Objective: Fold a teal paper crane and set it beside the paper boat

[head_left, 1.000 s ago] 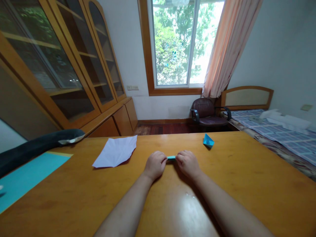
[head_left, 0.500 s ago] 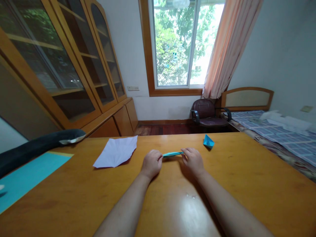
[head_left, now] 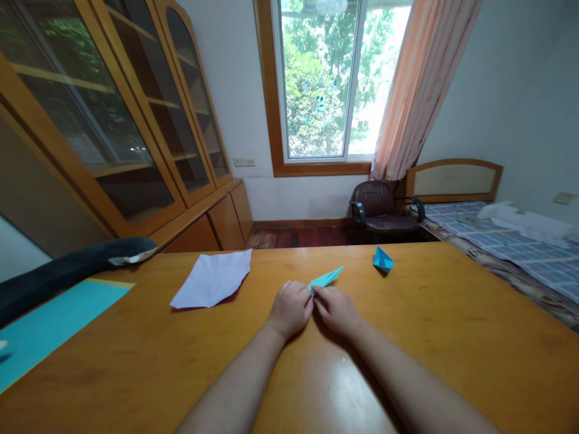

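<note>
A bedroom in a home, shown by the bed (head_left: 502, 226), pink curtain (head_left: 423, 84) and glass-fronted cabinet (head_left: 131, 114).

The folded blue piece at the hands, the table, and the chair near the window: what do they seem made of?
Folded blue piece: probably matte paper, going by its thin layers and sharp edges. Table: wood or wood-look veneer with a glossy finish; brown streaks and a bright reflection show. Chair: dark cover with a soft sheen, leather or imitation; can't tell which.
</note>
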### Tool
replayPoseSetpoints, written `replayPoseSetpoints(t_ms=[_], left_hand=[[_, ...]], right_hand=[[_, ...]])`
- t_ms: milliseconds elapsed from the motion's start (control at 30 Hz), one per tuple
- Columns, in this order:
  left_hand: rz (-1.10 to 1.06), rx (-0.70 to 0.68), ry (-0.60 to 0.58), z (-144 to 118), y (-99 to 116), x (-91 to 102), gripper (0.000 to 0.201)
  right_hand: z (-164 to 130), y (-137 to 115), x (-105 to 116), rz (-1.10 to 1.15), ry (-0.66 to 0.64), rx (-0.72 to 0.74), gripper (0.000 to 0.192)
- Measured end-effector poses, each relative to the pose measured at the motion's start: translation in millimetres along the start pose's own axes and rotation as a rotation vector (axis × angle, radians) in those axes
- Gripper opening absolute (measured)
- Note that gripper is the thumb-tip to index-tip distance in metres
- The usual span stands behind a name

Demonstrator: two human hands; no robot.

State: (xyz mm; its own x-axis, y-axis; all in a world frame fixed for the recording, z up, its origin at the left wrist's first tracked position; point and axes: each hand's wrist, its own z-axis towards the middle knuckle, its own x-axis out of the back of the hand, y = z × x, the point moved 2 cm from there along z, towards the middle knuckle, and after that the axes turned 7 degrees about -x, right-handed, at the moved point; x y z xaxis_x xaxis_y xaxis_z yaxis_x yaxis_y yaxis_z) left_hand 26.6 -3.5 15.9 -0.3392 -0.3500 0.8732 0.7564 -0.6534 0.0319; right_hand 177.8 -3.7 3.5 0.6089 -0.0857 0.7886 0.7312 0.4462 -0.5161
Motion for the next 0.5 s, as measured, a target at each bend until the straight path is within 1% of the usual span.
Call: replayPoseSetpoints(t_ms=[133,333,433,500], left_hand=[[-0.028,-0.032,-0.008,1.0,7.0,-2.4,0.016],[-0.145,-0.090,-0.066,2.3,9.5,-0.7,0.019],[-0.210,-0.071,-0.035,1.7,6.1,-0.6,0.018],[-0.247,-0.051,-0.015,0.6,2.7,-2.6,0.023]], right_hand=[[2.5,9.9,-4.8,0.133,0.040,-0.053,0.027],[6.9,22.2,-12.5,0.421,0.095,-0.225,0.027],[9.5,29.1,-12.8,0.464,0.120,-0.312,0.024],[10.8,34.6,-12.0,0.455,0.128,-0.352,0.019]])
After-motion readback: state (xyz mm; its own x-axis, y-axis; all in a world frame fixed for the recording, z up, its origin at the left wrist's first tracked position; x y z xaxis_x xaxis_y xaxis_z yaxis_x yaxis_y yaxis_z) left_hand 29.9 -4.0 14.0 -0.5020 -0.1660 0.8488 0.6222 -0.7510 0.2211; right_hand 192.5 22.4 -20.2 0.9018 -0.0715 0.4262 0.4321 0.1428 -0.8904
